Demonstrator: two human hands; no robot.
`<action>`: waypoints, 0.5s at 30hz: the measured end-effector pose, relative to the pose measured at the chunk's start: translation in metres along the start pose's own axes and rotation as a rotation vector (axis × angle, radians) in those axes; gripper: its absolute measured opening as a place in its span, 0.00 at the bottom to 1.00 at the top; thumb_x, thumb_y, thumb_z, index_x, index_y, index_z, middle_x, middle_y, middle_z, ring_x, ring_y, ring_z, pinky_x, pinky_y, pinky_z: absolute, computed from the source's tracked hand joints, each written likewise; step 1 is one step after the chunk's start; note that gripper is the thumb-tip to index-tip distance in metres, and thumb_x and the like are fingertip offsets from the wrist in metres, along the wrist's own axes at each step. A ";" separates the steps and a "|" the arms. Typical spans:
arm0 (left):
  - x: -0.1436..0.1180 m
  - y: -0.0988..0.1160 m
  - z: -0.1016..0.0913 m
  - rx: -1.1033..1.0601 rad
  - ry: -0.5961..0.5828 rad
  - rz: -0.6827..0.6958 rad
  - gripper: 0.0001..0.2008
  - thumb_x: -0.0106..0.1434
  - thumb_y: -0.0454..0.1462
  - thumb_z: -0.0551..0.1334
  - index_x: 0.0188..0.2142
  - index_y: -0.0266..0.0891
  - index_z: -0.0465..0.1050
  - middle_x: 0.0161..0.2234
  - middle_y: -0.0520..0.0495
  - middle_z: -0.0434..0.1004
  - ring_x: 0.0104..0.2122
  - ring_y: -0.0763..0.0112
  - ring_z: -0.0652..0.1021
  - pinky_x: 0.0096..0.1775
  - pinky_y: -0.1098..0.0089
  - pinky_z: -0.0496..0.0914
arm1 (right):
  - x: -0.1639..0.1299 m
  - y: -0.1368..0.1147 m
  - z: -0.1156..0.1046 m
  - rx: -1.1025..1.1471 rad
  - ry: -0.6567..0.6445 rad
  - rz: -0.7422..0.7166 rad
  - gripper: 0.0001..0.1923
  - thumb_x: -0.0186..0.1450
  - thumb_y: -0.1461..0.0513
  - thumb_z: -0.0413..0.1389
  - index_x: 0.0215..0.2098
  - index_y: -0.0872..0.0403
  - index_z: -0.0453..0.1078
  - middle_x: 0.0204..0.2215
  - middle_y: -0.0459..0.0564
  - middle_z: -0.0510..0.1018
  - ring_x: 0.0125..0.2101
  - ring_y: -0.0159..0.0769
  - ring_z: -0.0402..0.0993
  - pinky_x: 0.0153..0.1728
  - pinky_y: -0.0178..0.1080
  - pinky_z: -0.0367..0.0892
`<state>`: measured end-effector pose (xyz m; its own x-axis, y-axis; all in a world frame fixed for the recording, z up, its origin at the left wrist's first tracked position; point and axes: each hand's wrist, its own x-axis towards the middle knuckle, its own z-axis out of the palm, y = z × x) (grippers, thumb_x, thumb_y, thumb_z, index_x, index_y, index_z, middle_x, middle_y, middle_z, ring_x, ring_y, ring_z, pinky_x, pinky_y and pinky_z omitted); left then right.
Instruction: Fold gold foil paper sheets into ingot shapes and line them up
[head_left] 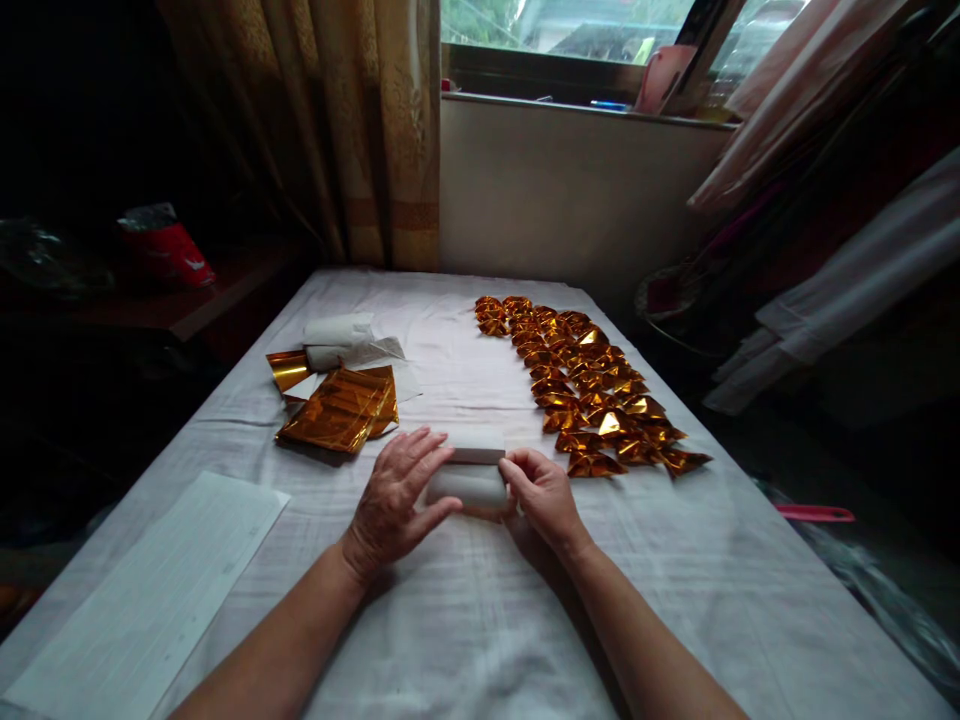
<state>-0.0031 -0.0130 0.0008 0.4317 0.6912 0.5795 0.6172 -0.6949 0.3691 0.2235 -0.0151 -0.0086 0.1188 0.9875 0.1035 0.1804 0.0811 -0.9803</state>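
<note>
Rolling paper: a white sheet of paper (471,470) lies on the white cloth (480,620) of the table, in the middle near the front; its near part is curled into a roll, its far edge is flat.
Left hand: the left hand (397,495) lies flat over the left end of the roll, fingers spread and pressing on it, thumb at the near side; the fingers are not closed around it.
Right hand: the right hand (544,495) pinches the right end of the roll, the fingers bent together on the paper.
Gold foil sheets: a stack of gold foil sheets (339,410) lies to the left of the hands, a little farther back, apart from them.
Paper rolls: some white rolled papers (341,340) rest just behind the foil stack.
Folded gold pieces: many folded gold foil pieces (592,385) lie in rows on the right side of the cloth; the nearest ones are near the right hand, not touching it.
Lined sheet: a big pale lined sheet (150,600) lies at the left front corner.
Background: a curtain (352,130) hangs beside the window (570,30).
</note>
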 end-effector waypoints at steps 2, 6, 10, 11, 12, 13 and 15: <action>0.001 0.005 0.000 0.052 -0.153 0.097 0.29 0.62 0.49 0.63 0.60 0.42 0.66 0.59 0.39 0.70 0.64 0.51 0.63 0.65 0.46 0.50 | 0.001 0.000 0.000 -0.019 -0.030 0.014 0.19 0.58 0.47 0.59 0.24 0.54 0.69 0.17 0.41 0.68 0.18 0.28 0.63 0.20 0.31 0.61; 0.000 0.009 0.004 0.055 -0.353 0.050 0.28 0.62 0.46 0.64 0.61 0.44 0.65 0.60 0.39 0.70 0.63 0.51 0.65 0.64 0.42 0.45 | 0.002 0.002 0.001 -0.096 -0.036 0.029 0.16 0.59 0.50 0.57 0.24 0.53 0.69 0.16 0.41 0.69 0.18 0.29 0.64 0.19 0.31 0.61; -0.004 0.005 0.009 0.044 -0.385 -0.023 0.27 0.63 0.43 0.63 0.61 0.44 0.65 0.59 0.39 0.70 0.61 0.52 0.68 0.63 0.40 0.47 | 0.001 0.005 0.003 -0.228 0.011 -0.005 0.15 0.60 0.52 0.55 0.35 0.55 0.74 0.18 0.43 0.73 0.19 0.31 0.67 0.21 0.32 0.62; -0.005 0.005 0.009 0.044 -0.385 -0.035 0.27 0.63 0.43 0.63 0.61 0.44 0.65 0.59 0.39 0.70 0.60 0.53 0.68 0.63 0.40 0.48 | 0.001 0.006 0.003 -0.257 0.022 -0.019 0.17 0.61 0.52 0.54 0.40 0.55 0.74 0.19 0.44 0.74 0.20 0.32 0.69 0.22 0.32 0.64; -0.006 0.004 0.010 0.044 -0.380 -0.046 0.26 0.63 0.43 0.63 0.60 0.44 0.65 0.59 0.40 0.70 0.60 0.53 0.68 0.63 0.40 0.48 | 0.001 0.007 0.003 -0.283 0.025 -0.034 0.18 0.62 0.53 0.53 0.44 0.56 0.74 0.21 0.44 0.76 0.21 0.33 0.71 0.23 0.33 0.65; -0.007 0.004 0.011 0.046 -0.373 -0.057 0.25 0.63 0.42 0.63 0.60 0.44 0.66 0.59 0.40 0.71 0.60 0.53 0.69 0.63 0.40 0.48 | 0.000 0.009 0.001 -0.302 0.014 -0.053 0.18 0.63 0.55 0.52 0.46 0.55 0.73 0.23 0.46 0.78 0.23 0.34 0.73 0.26 0.33 0.67; -0.007 0.005 0.012 0.058 -0.347 -0.081 0.23 0.64 0.42 0.62 0.58 0.44 0.68 0.58 0.40 0.72 0.59 0.54 0.70 0.64 0.40 0.47 | -0.001 0.012 -0.002 -0.315 -0.050 -0.101 0.18 0.64 0.59 0.49 0.49 0.54 0.72 0.30 0.48 0.81 0.29 0.36 0.77 0.33 0.36 0.71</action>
<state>0.0049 -0.0186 -0.0105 0.5714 0.7765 0.2655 0.6905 -0.6298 0.3559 0.2274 -0.0155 -0.0197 0.0381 0.9827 0.1814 0.4824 0.1409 -0.8645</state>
